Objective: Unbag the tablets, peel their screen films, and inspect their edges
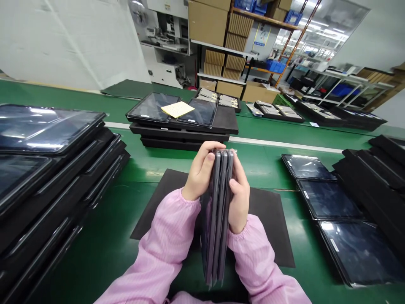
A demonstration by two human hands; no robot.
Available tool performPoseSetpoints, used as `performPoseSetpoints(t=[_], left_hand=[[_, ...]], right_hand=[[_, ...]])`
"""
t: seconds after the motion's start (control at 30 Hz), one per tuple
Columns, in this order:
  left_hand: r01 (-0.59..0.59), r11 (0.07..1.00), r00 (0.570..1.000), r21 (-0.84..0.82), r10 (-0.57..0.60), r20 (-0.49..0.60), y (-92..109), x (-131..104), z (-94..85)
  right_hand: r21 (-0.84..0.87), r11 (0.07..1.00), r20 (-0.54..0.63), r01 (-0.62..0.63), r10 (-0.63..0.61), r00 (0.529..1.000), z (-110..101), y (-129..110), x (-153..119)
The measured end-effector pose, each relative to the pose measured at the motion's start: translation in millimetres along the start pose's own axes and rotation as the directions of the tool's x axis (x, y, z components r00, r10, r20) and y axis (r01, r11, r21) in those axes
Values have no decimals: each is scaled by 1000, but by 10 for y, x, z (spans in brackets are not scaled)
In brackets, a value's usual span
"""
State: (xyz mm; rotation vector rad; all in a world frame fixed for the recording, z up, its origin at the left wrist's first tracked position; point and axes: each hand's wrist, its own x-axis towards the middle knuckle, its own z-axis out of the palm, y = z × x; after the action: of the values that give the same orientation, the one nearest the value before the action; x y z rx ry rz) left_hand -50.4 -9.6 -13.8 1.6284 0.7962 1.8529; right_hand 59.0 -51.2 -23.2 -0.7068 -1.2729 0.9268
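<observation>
Three tablets (219, 219) stand on edge, pressed side by side, between my two hands over a dark mat (267, 223). My left hand (201, 171) grips the stack from the left near its far end, thumb lying along the outer face. From the other side, my right hand (239, 192) clasps the rightmost tablet, its thumb near the upper edge. The tablets' narrow dark-grey sides face up toward me, and their broad faces are mostly hidden. Both forearms are in pink striped sleeves.
Black trays of tablets (72, 181) pile up on the left. Ahead, more trays (186, 133) carry two tablets and a yellow paper (177, 109). Three tablets (329, 198) lie in a row at right, beside stacked black trays (370, 177). The green table (126, 202) has a white line.
</observation>
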Motion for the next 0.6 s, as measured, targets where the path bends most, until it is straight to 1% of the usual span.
performPoseSetpoints(t=[0.07,0.13,0.27,0.33,0.4,0.5,0.6], left_hand=[[-3,1000,996,-26,5,87,-8,-36,-26],[-25,999,982,-48,34,183,-36,-44,-53],[-106,993,951,-48,116,287,-64,-21,-115],[-116,993,943,-15,115,314,-30,-12,-142],[-97,995,941,17,86,328,27,-11,-161],[-63,998,950,25,52,308,102,-24,-176],[-36,999,956,11,31,293,129,-43,-187]], right_hand=[[-27,1000,19,-9,10,1000,-14,8,-8],[-73,997,36,-20,23,999,-37,5,-15],[-158,987,86,-10,24,996,-90,-19,-25],[-181,984,119,4,18,993,-108,-26,-24],[-171,985,141,14,10,990,-117,-25,-20],[-155,988,172,26,1,985,-119,-21,-22],[-129,991,203,44,-17,979,-118,-31,-37]])
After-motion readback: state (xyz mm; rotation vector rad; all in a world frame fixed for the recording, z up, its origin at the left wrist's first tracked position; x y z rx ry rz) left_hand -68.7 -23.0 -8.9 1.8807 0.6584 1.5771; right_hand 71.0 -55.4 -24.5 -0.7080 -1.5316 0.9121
